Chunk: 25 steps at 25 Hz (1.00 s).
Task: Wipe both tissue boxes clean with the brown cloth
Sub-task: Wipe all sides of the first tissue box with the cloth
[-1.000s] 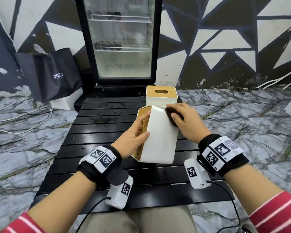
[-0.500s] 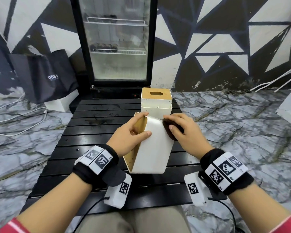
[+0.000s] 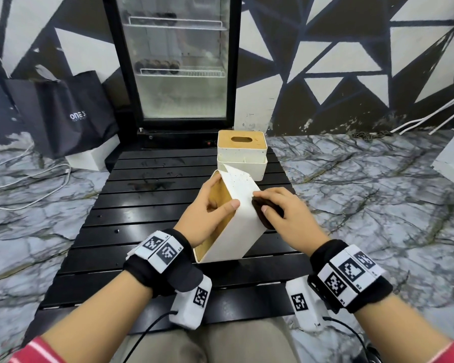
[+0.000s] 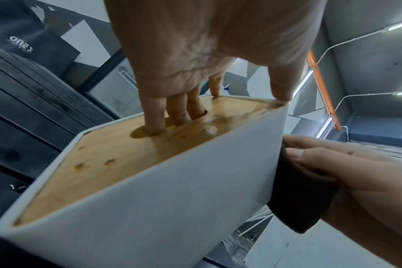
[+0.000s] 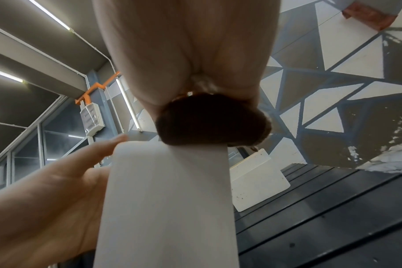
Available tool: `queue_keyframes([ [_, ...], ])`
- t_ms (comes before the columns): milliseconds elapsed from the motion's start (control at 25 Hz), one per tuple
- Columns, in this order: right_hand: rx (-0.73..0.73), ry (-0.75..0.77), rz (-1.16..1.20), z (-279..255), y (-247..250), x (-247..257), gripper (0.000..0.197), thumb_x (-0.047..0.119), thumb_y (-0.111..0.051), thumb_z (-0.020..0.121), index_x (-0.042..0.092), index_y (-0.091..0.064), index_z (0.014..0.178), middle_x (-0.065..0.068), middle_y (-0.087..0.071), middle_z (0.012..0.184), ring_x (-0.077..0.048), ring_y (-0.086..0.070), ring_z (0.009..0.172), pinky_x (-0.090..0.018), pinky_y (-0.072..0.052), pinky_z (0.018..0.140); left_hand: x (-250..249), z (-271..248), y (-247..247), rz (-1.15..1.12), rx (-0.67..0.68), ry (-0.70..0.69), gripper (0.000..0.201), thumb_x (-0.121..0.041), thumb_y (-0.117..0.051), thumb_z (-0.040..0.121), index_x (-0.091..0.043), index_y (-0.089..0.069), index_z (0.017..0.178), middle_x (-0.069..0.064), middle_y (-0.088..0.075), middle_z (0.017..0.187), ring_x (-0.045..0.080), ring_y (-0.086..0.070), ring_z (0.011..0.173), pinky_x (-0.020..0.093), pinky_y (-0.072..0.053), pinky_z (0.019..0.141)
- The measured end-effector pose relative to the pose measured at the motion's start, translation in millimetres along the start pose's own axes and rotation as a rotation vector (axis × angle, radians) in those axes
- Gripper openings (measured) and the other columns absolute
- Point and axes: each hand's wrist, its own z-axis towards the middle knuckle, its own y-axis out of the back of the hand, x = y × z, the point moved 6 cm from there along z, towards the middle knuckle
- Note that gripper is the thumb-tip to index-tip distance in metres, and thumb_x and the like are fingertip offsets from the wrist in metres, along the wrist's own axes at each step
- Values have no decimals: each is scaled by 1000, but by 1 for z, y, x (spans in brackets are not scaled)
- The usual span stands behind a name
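Note:
A white tissue box with a wooden lid (image 3: pixel 236 231) is tilted on its side over the black slatted table (image 3: pixel 142 205). My left hand (image 3: pixel 210 213) grips it, several fingers (image 4: pixel 172 112) in the lid's slot and the thumb over the white side. My right hand (image 3: pixel 291 218) holds the brown cloth (image 3: pixel 264 213) bunched against the box's right face, near the upper edge. The wrist views show the same box (image 4: pixel 172 199) (image 5: pixel 168 199) and cloth (image 4: pixel 298 199) (image 5: pixel 209 119). The second tissue box (image 3: pixel 241 150) stands upright behind, speckled with dirt.
A glass-door fridge (image 3: pixel 176 61) stands just past the table's far end. A black bag (image 3: pixel 71 113) and a white box sit on the marble floor at the left, with white cables (image 3: pixel 24 184) trailing beside them. White pipes lean at the far right.
My right hand has slid the cloth a little down the box's right face, toward me. The left hand keeps its grip, and the box has tilted slightly.

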Motion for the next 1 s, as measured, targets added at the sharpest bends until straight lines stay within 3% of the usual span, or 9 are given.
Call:
queue_keyframes([
  [80,-10,-6,22,3,2,1,34,11,-52,88,26,-59,117,11,-51,112,-24,-48,110,-33,-36,100,0,0,1,-44,6,-25,73,-33,-69,81,-50,-25,137,2,-63,117,5,-62,97,14,-47,80],
  [160,-31,-20,71,5,4,5,33,11,-53,87,25,-60,117,9,-53,111,-19,-49,110,-29,-35,99,6,-6,8,-23,-61,-37,75,-47,-74,68,-70,-26,120,9,-66,104,14,-65,93,23,-51,85],
  [240,-76,-49,147,4,2,6,33,10,-56,86,25,-60,116,9,-55,109,-12,-50,107,-23,-35,96,12,-12,12,-2,-111,-34,77,-57,-69,56,-76,-24,115,16,-64,102,22,-62,88,26,-50,88],
  [360,-168,-96,207,2,5,2,31,10,-58,85,27,-61,112,7,-59,112,-8,-51,106,-18,-37,93,-3,-9,6,3,-82,-99,81,-52,-68,56,-67,-22,121,5,-63,102,12,-57,87,13,-46,81],
  [480,-225,-100,194,8,7,0,26,10,-56,87,21,-65,109,5,-60,113,-8,-52,106,-11,-34,92,-9,-3,7,18,-60,-90,84,-38,-68,63,-56,-20,129,-6,-57,89,10,-55,83,9,-44,77],
  [560,-245,-123,168,14,4,1,26,10,-54,88,17,-65,110,1,-61,116,-12,-52,109,-13,-32,93,-6,-3,8,14,-45,-69,88,-34,-70,68,-50,-18,136,-4,-59,91,10,-56,83,6,-44,76],
  [720,-228,-67,64,17,-12,18,28,16,-51,90,19,-62,116,1,-58,123,-20,-46,114,-22,-30,99,-3,0,8,-22,-12,-34,84,-14,-69,82,-38,-20,145,0,-62,119,-1,-59,97,3,-42,78],
  [880,-235,-8,46,4,-14,19,29,15,-51,91,21,-61,118,4,-56,124,-16,-41,112,-10,-21,91,-1,2,9,-33,12,-28,83,-10,-67,83,-38,-19,145,-3,-65,103,-7,-60,81,4,-43,74],
  [1000,-235,-65,93,18,-12,5,28,14,-50,90,20,-62,115,3,-59,120,-24,-47,114,-24,-33,99,1,1,9,-53,4,-30,83,-6,-66,83,-35,-20,146,-5,-63,102,-10,-59,77,4,-43,72],
])
